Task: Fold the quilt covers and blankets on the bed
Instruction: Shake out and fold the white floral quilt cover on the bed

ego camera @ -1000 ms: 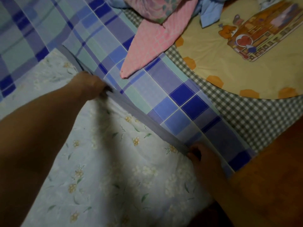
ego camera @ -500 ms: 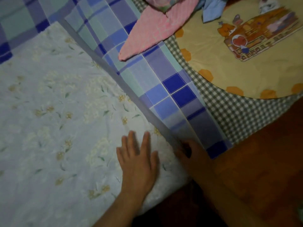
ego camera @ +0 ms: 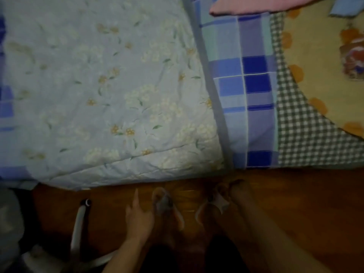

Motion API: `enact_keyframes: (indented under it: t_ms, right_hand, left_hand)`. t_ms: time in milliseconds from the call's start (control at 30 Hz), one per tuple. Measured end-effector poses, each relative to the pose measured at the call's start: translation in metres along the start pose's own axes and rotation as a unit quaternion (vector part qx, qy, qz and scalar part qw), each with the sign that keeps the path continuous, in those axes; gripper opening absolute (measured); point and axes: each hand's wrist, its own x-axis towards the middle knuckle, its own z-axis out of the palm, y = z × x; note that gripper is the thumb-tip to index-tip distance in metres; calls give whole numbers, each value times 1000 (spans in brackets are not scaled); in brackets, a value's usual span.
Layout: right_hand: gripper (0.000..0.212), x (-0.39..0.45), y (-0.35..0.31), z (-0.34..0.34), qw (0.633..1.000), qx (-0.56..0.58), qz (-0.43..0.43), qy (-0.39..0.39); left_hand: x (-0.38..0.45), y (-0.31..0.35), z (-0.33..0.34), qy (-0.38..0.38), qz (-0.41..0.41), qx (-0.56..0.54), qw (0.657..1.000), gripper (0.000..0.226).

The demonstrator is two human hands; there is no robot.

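A pale blue floral quilt (ego camera: 118, 95) lies flat on the bed, its near edge hanging over the bed's side. Beside it on the right shows a blue plaid quilt cover (ego camera: 246, 85) with a grey border strip. My left hand (ego camera: 137, 215) hangs below the bed edge over the floor, fingers loose, holding nothing. My right hand (ego camera: 230, 188) is also below the edge, near the plaid corner but apart from it. It is dark and blurred, so its fingers cannot be made out.
A green gingham sheet (ego camera: 305, 134) covers the bed at right, with a yellow cartoon blanket (ego camera: 319, 56) and a pink cloth (ego camera: 246, 6) on it. My feet in slippers (ego camera: 163, 203) stand on the wooden floor (ego camera: 305, 203). A white curved tube (ego camera: 78, 223) stands at left.
Both hands have come off the quilt and dropped below the bed edge. The view has tipped down to the floor and my feet.
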Motion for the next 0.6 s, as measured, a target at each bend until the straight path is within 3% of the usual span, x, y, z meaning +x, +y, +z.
enact_keyframes:
  t_ms: [67,133,200,233,333,500,600]
  right_hand:
    - [29,0,-7,24,994,101,18,-39]
    - [58,1,-17,52,957,252,28,-143]
    - [83,1,-27,75,904,373,16,-207]
    - [88,1,-30,82,883,421,10,-206]
    - [95,7,-31,92,866,478,20,-145]
    - [51,4,-25,96,848,518,6,-112]
    - [48,-9,-25,100,844,524,-18,-108]
  left_hand:
    - [1,-1,-9,-47,-129,-256,957,58]
    - [12,-1,-20,-101,-192,-465,859,23]
    - [37,-8,-27,-116,-203,-606,761,19]
    - [53,-12,-28,-102,-197,-649,728,21]
    - [94,-16,-32,-80,-160,-734,655,41]
    - [130,-23,-40,-36,-132,-809,572,49]
    - [123,-41,-50,-6,-88,-842,533,42]
